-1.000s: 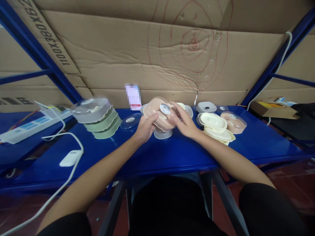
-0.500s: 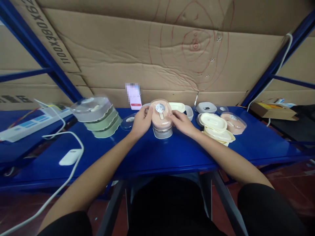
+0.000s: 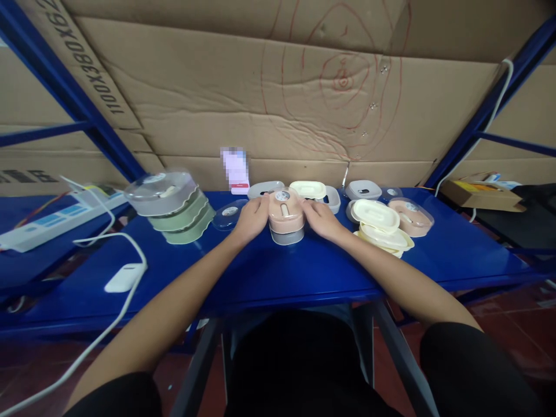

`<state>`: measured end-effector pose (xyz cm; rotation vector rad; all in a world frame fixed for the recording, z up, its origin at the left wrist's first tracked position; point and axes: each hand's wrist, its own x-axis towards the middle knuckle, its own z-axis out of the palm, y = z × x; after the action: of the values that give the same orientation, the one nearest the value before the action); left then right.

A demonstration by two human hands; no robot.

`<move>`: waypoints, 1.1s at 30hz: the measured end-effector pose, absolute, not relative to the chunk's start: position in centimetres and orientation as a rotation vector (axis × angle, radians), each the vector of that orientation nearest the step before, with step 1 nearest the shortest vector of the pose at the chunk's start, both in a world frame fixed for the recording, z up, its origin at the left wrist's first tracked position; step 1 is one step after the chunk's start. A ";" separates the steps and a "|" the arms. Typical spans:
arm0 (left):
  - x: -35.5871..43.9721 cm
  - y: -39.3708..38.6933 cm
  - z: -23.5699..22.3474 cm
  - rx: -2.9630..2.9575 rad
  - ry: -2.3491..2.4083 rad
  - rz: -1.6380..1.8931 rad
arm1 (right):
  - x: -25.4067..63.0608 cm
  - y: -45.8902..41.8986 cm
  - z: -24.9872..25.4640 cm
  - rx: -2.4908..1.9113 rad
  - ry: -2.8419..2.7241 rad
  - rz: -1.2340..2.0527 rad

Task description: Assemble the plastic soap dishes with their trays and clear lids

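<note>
A pink box with a clear lid [image 3: 285,216] rests on a grey base [image 3: 287,237] in the middle of the blue table. The lid bears a round label and a pale tab. My left hand [image 3: 252,221] grips the box's left side, thumb near the lid's edge. From the right, my right hand [image 3: 320,219] holds the opposite side, its fingers partly hidden behind the box. A cream tray [image 3: 307,189] and grey slotted pieces [image 3: 263,189] lie just behind. Left of my left hand is a clear lid [image 3: 226,216] with a label.
Green and grey boxes [image 3: 180,223] are stacked at the left. Cream trays [image 3: 376,215] pile up at the right, beside another pink box [image 3: 410,217]. A phone [image 3: 235,171] leans at the back. A white cable [image 3: 130,243], a small white case [image 3: 124,279] and a power strip [image 3: 56,220] lie left.
The pink box has come down onto the grey base, held between both hands. The grey slotted piece behind it shows more.
</note>
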<state>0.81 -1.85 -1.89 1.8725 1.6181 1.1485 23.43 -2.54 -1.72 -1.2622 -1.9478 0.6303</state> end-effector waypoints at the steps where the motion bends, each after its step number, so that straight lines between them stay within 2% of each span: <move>1: 0.8 -1.8 -2.0 1.858 1.617 1.159 | 23.5 -2.4 -1.7 -1.270 -1.928 0.649; 5: 0.5 -1.5 -2.2 1.772 1.611 1.235 | 24.3 -1.8 -1.6 -1.285 -1.833 0.707; 11: -0.3 -0.4 -2.3 1.581 1.550 1.363 | 26.1 -0.7 -1.2 -1.277 -1.715 0.622; 19: 0.1 -1.4 -2.2 1.517 1.568 1.052 | 24.0 -1.9 -2.2 -1.301 -1.768 1.057; 25: 0.7 -1.8 -3.2 1.501 1.383 1.214 | 23.1 -2.7 -2.1 -1.224 -1.690 1.132; 33: 1.2 -1.7 -3.6 1.700 1.473 1.192 | 23.4 -2.5 -0.6 -1.154 -1.247 1.428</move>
<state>1.23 -1.66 -3.61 1.6998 1.4728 1.1922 23.44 -2.50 -0.58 -1.1536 -1.2469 1.4276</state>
